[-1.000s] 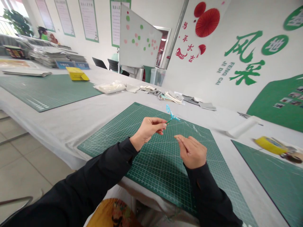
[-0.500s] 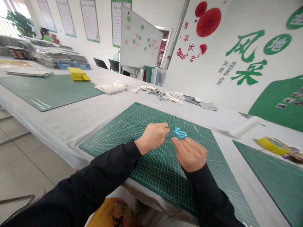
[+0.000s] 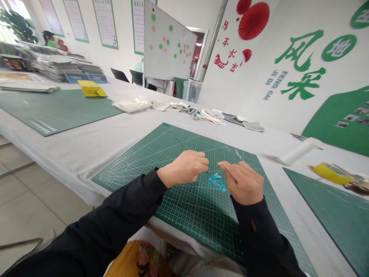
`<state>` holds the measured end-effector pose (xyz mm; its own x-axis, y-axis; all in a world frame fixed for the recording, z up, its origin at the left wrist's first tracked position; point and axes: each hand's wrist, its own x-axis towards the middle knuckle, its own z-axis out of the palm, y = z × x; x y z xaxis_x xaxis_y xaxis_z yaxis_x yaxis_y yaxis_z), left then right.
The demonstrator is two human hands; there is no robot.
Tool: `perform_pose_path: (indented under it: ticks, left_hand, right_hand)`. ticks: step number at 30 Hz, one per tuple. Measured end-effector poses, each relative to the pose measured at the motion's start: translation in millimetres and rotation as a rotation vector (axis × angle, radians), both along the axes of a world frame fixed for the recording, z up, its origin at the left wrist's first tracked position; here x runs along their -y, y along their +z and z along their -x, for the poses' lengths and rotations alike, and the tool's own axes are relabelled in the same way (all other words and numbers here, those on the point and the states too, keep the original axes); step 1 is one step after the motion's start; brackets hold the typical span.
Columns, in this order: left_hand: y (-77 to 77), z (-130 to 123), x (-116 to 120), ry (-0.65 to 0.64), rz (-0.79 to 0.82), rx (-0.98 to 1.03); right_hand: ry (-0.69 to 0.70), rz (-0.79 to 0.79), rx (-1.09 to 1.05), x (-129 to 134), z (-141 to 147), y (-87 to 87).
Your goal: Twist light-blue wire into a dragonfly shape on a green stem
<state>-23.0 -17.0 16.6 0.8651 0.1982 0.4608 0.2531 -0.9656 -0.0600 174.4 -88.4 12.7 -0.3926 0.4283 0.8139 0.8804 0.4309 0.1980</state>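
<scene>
Lowered since a moment earlier, a blue wire figure [image 3: 217,182] sits between the hands, just below their fingertips, over a green cutting mat [image 3: 193,219]. The left hand [image 3: 183,168] is closed on its thin stem; the right hand [image 3: 243,182], fingers loosely open, is just beside it, not gripping. A yellow tape roll [image 3: 331,173] lies at right on the worktop [image 3: 86,115].

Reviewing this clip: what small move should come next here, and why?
Probably the right hand should pinch the blue wire shape to steady it. The left hand appears to hold only its thin stem, leaving the shape unsupported above the green cutting mat. The right fingertips sit close by and appear open, not yet touching it.
</scene>
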Motion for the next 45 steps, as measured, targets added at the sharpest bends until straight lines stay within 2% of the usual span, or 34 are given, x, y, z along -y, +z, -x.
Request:
perform_pose_path:
  ticks: [4, 7, 12, 18, 24, 30, 40, 43, 45]
  left_hand:
    - [5.4, 1.9, 4.6, -0.162, 0.355, 0.126]
    - [10.7, 3.7, 7.0, -0.265, 0.650, 0.228]
    - [11.1, 2.9, 1.5, -0.286, 0.948, 0.448]
    - [2.1, -3.9, -5.8, -0.279, 1.246, 0.751]
    - [-1.6, -8.7, -6.1, -0.212, 1.399, 0.893]
    - [-2.7, -10.8, -6.2, -0.142, 1.487, 0.968]
    - [-3.3, -12.0, -7.9, -0.067, 1.489, 0.991]
    - [-5.1, -13.0, -9.0, -0.019, 1.449, 0.979]
    - [-6.3, -13.5, -9.4, 0.049, 1.367, 0.950]
  right_hand:
    - [0.081, 0.312, -0.277, -0.1, -7.6, 0.7]
    - [0.089, 0.441, -0.416, -1.3, -12.0, -1.5]
    - [0.118, 0.452, -0.547, -3.7, -10.5, -8.5]
    - [0.049, 0.393, -0.605, -2.9, -1.8, -11.6]
    - [0.075, 0.387, -0.563, -4.3, 2.4, -15.2]
    - [0.033, 0.270, -0.437, -4.3, 8.3, -16.2]
    - [0.073, 0.099, -0.173, -5.4, 10.5, -15.9]
    - [0.061, 0.044, -0.088, -4.8, 12.1, -15.3]
    - [0.054, 0.013, -0.034, -4.4, 14.1, -14.3]
